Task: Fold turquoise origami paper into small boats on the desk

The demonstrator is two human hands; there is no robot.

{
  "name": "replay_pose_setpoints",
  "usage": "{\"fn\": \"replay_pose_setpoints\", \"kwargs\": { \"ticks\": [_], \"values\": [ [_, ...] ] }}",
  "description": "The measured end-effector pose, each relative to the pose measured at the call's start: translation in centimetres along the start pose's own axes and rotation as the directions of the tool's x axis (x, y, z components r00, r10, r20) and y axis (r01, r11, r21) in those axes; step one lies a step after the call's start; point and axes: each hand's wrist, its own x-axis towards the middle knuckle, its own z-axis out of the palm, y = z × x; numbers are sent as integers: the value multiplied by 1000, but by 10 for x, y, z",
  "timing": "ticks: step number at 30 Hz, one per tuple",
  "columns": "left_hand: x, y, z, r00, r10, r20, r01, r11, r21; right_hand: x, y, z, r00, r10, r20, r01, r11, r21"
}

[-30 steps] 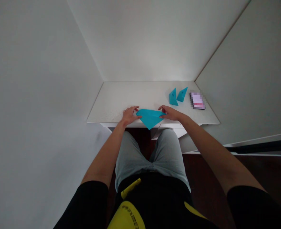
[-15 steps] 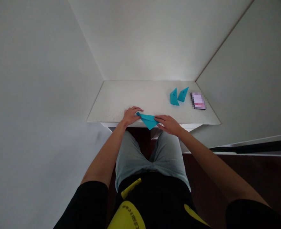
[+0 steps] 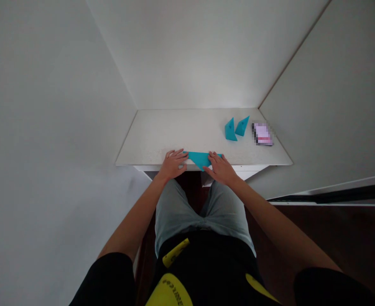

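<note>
The left hand [image 3: 173, 165] and right hand [image 3: 221, 168] rested outstretched on the blue paper [image 3: 198, 158], frame center. Two folded shapes [image 3: 230, 131] sat right of center.

We can read no word or number with certainty. At the bottom centre of the frame, dark lettering [image 3: 168, 283] curves across a yellow patch [image 3: 171, 295] on the black shirt [image 3: 219, 272], too small for us to decipher; right of centre, a pixelated rectangular item [image 3: 263, 134] shows us nothing legible.
</note>
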Motion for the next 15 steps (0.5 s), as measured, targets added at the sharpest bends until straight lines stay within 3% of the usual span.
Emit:
{"fn": "replay_pose_setpoints", "kwargs": {
  "ticks": [3,7,11,15],
  "values": [
    [5,24,4,996,91,-1,-91,995,52,11,-14,2,997,81,3,-81,996,-30],
    [26,47,19,978,159,136,-174,979,107,24,-28,5,991,136,1,-136,990,-48],
    [33,50,33,968,110,227,-142,981,130,31,-28,10,993,115,35,-114,993,-25],
    [28,42,35,977,68,202,-98,986,138,26,-21,22,1000,10,-24,-9,999,35]
  ]
}}
